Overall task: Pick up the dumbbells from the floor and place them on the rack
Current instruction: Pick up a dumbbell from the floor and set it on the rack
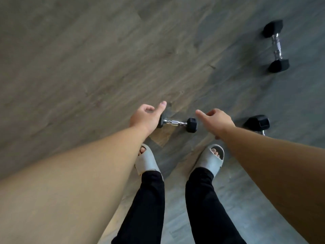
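Note:
Three black hex dumbbells with chrome handles lie on the wood-look floor. A small dumbbell (177,124) lies just ahead of my feet, between my hands. My left hand (146,117) hangs over its left end with loosely curled fingers and holds nothing. My right hand (217,118) hovers to the right of its right head, fingers relaxed, empty. A second dumbbell (257,123) lies right of my right wrist, mostly hidden by my forearm. A larger dumbbell (277,46) lies farther off at the upper right. No rack is in view.
My two feet in grey slides (146,162) and black trousers stand just behind the small dumbbell. Grey-brown plank floor (88,67) stretches to the left and ahead.

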